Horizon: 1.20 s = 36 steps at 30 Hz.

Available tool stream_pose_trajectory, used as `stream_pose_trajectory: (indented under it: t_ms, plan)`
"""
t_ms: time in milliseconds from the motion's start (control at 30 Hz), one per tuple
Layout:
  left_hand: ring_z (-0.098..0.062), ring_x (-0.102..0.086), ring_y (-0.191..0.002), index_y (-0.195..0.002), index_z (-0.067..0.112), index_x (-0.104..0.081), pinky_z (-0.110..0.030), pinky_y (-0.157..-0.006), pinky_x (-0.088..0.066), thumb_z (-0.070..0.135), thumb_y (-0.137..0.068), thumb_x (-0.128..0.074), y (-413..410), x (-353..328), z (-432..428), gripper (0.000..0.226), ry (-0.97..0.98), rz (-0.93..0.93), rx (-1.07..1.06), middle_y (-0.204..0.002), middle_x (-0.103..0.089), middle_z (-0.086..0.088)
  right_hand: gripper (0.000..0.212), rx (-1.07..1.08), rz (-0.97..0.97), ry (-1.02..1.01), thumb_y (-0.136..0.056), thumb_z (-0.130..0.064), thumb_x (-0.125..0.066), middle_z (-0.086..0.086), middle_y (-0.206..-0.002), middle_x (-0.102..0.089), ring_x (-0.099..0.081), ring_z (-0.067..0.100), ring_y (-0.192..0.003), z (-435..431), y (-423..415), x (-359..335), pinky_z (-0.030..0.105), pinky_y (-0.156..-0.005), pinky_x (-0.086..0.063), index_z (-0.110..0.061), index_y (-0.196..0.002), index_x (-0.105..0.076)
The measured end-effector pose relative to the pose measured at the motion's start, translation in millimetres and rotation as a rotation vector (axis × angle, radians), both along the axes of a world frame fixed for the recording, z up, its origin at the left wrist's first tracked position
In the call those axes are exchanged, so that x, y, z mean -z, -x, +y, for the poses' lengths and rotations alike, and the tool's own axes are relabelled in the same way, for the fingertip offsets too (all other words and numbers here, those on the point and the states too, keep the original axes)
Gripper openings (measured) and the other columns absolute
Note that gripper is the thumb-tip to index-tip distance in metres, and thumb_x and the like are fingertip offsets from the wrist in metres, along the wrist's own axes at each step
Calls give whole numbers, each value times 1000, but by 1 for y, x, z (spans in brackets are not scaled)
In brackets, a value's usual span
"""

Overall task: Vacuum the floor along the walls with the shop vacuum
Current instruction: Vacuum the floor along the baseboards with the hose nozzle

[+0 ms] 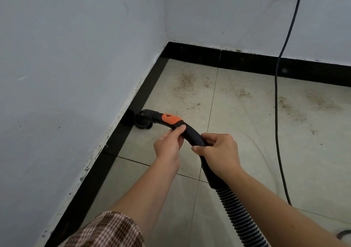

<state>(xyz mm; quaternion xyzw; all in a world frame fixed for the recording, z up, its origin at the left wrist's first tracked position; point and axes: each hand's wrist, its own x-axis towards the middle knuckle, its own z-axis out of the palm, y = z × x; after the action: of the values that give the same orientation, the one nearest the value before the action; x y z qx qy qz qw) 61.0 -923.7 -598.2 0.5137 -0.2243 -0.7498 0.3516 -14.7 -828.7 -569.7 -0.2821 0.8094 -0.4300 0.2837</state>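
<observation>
Left hand [169, 144] and right hand [218, 151] both grip the vacuum handle [191, 132]; brush nozzle [143, 121] seemingly touches the floor [247, 132] beside the baseboard [121, 132]

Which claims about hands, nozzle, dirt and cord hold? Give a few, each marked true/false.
1. The left hand and the right hand both hold the black wand. True.
2. The nozzle sits at the back wall. False: it sits close beside the left wall's black baseboard.
3. Brown dirt lies on the tiles ahead of the nozzle. True.
4. The power cord lies coiled beside the nozzle. False: it hangs down the far wall, well right of the nozzle.
</observation>
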Motion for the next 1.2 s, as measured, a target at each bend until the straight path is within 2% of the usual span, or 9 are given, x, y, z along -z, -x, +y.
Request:
stream_pose_trajectory:
  t_ms: [133, 300, 467, 700, 833, 933, 1000, 1100, 1200]
  plan:
    - [-8, -72, -75, -88, 7, -70, -16, -68, -55, 2, -79, -76, -2, 1, -4, 11, -4, 0, -10, -80, -76, -5, 9, -20, 12, -3, -75, -13, -77, 14, -67, -68, -57, 19, -49, -4, -2, 1, 37, -53, -54, -21, -78, -73]
    - [-6, -72, -69, -84, 6, -69, -16, -68, -54, 1, -79, -75, -1, 0, -6, 9, -8, -3, -27, -75, -75, -3, 5, -32, 70, -9, -76, -12, -75, 20, -64, -62, -54, 29, -52, -6, -5, 3, 39, -52, -50, -10, -77, -70]
    - [-11, -72, -80, -88, 4, -69, -15, -65, -55, 1, -80, -74, -2, 0, -12, 10, 3, 17, -23, -88, -75, -10, 13, -41, 109, -14, -79, -14, -74, 6, -54, -51, -46, 18, -50, -12, -9, 4, 27, -49, -38, -9, -72, -64]
    - [-12, -72, -84, -92, 4, -69, -16, -68, -55, 2, -81, -74, 7, 2, -13, 12, -3, 65, -5, -92, -75, -11, 18, -30, 188, -24, -80, -14, -73, 4, -53, -49, -49, 23, -51, -11, -3, 1, 28, -49, -39, -13, -68, -60]
    - [-13, -73, -86, -92, 5, -69, -17, -72, -57, 3, -80, -75, 20, 3, -9, 13, -12, 98, 11, -92, -75, -11, 17, -18, 222, -36, -79, -15, -74, 3, -52, -50, -45, 16, -48, -7, 9, -5, 16, -43, -33, -13, -68, -62]
    - [-11, -73, -82, -90, 5, -70, -16, -70, -57, 2, -80, -75, 29, 2, -3, 12, -23, 117, 18, -89, -76, -10, 13, -12, 229, -43, -79, -15, -74, 12, -58, -60, -56, 25, -51, -2, 18, -9, 27, -48, -43, -12, -71, -65]
    - [-11, -73, -81, -90, 5, -70, -16, -71, -57, 2, -79, -75, 34, 2, 2, 12, -32, 117, 22, -89, -76, -10, 15, 3, 229, -49, -79, -14, -74, 14, -57, -59, -53, 22, -48, 3, 21, -9, 24, -46, -40, -10, -69, -63]
    - [-11, -73, -80, -87, 5, -70, -16, -70, -57, 1, -79, -75, 37, 1, 6, 10, -34, 117, 33, -87, -75, -9, 18, 25, 220, -54, -77, -13, -74, 5, -50, -49, -41, 13, -43, 10, 23, -7, 15, -40, -31, -11, -65, -61]
    - [-12, -72, -81, -89, 4, -70, -16, -71, -57, 2, -80, -75, 40, 0, 11, 11, -33, 104, 57, -91, -75, -11, 15, 37, 210, -50, -78, -14, -74, 9, -52, -52, -43, 13, -45, 16, 24, -8, 17, -43, -34, -11, -68, -64]
